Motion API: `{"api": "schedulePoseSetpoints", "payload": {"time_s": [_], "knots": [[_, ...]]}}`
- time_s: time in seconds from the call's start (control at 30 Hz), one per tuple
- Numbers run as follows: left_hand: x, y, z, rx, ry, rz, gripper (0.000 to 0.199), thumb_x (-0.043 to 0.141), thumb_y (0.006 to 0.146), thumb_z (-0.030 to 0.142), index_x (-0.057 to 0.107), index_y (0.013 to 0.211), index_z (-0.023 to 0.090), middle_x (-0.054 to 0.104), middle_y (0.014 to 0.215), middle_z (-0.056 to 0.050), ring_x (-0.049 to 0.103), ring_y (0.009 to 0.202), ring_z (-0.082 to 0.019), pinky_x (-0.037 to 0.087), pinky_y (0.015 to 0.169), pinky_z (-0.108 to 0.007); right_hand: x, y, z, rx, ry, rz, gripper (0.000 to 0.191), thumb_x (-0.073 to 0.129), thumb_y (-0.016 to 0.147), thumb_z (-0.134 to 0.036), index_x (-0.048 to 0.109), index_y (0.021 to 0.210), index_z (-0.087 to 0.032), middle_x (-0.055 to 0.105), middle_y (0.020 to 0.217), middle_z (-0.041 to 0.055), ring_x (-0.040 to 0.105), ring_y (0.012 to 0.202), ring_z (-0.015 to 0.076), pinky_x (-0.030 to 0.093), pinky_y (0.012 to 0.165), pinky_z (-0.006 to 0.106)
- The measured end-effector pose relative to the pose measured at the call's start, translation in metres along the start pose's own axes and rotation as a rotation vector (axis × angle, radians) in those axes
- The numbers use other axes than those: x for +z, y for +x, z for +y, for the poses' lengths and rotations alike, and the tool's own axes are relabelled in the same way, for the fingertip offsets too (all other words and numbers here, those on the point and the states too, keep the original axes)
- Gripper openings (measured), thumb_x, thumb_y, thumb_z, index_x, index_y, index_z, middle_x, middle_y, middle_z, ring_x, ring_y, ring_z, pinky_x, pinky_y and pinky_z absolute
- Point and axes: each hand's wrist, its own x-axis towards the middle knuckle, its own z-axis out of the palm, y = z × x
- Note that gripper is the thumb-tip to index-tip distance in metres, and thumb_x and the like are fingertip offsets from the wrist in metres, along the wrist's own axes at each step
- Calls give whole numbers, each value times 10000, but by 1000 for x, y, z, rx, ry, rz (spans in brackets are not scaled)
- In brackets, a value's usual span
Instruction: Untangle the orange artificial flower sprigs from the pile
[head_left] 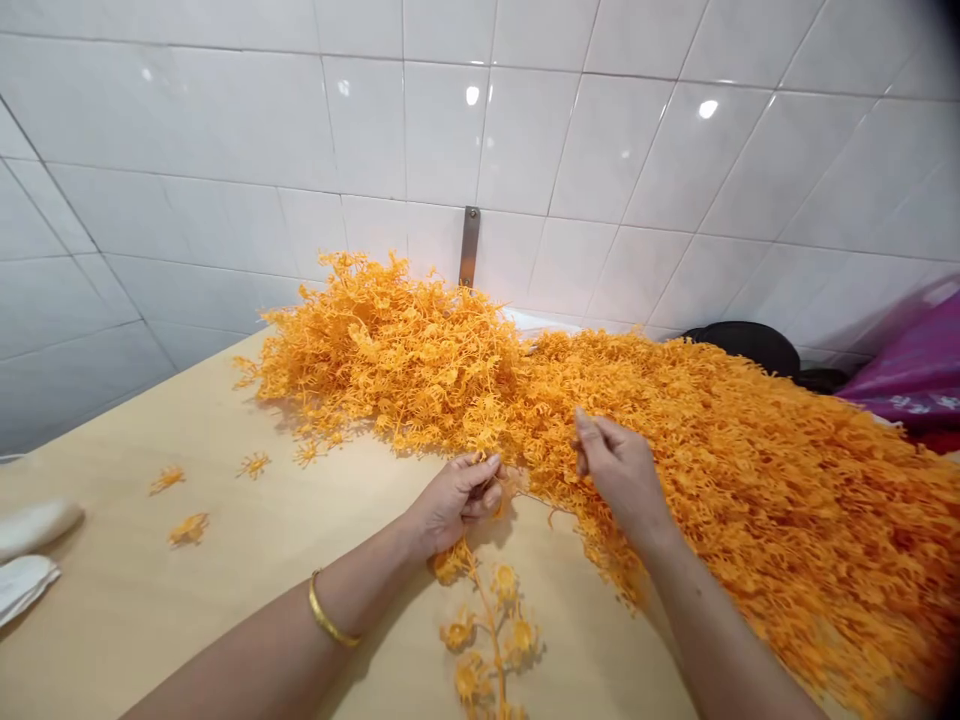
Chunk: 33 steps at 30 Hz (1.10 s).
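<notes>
My left hand (461, 495) is closed in a pinch on an orange plastic stem (489, 622), which hangs down toward the near edge of the view with small flower-like pieces along it. To its right, my right hand (616, 465) is raised with its fingers pressed together, in front of the orange pile; anything between those fingertips is too small to make out. A tall heap of orange pieces (390, 350) lies just beyond my left hand. Alongside my right arm spreads a wider orange pile (795, 490).
Loose orange pieces (188, 529) lie on the pale wooden table (300, 570). White items (34, 528) are at the left edge. Behind stand a tiled wall (442, 130) with a metal bracket (469, 245), a black round object (750, 346) and a purple bag (911, 355).
</notes>
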Motion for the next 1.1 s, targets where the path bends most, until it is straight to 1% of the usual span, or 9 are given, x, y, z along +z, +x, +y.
{"api": "schedulePoseSetpoints", "payload": {"time_s": [0.1,0.17,0.27,0.37,0.5,0.77,0.83,1.0,1.1], "knots": [[-4,-2,8,6,48,-4,281,461,755,414,452,656,151,402,367,55,167,294,-22,87,339,-166,13,-11,-3,-102,-257,-66,312,430,792,-373,432,554,-171,368,456,-39,342,429,85,245,429,217],[-7,-4,12,7,23,-33,295,425,774,406,425,621,154,407,375,51,153,289,-20,101,339,-165,22,-16,-3,-192,-333,-92,163,412,803,-281,507,735,-168,487,599,-6,429,532,110,306,494,221],[-12,-7,19,-1,-50,-103,340,419,778,371,353,532,147,428,425,33,157,293,-7,130,353,-165,32,-21,3,-358,-401,-280,228,340,810,-147,513,955,-174,540,827,43,485,710,135,359,620,232],[-14,-9,26,-8,-111,-154,366,432,773,354,310,498,145,417,432,29,177,300,-7,159,364,-166,36,-20,14,-403,-566,-378,279,322,777,-70,545,910,-173,529,822,53,480,746,146,360,659,241],[-17,-11,33,23,-184,-183,361,398,796,369,311,518,156,350,387,52,152,290,-23,165,346,-169,34,-12,28,-331,-697,-283,256,326,755,-59,553,821,-159,519,804,70,478,757,165,367,652,256],[-19,-6,19,-22,-71,-168,281,428,782,347,433,590,142,398,403,48,135,299,-12,122,349,-163,27,-18,0,-297,-70,-41,202,380,806,-213,547,909,-163,559,844,54,516,760,150,404,675,259],[-18,-6,17,-5,-46,-151,270,423,786,334,462,607,137,409,404,47,133,298,-11,115,354,-168,29,-24,-12,-177,92,-124,208,415,803,-297,542,900,-164,563,755,36,513,647,133,404,579,241],[-14,-6,16,-9,-32,-127,297,413,788,336,494,602,119,442,405,29,165,305,-14,117,369,-177,44,-34,-19,46,340,-524,266,485,759,-406,540,763,-145,485,622,-7,435,532,93,337,465,204],[-12,-6,14,-48,-40,-133,307,423,778,340,486,580,115,472,425,15,172,309,-11,118,376,-178,50,-35,-14,104,451,-583,269,484,765,-393,512,669,-143,405,554,-37,361,489,70,300,456,196]]}}
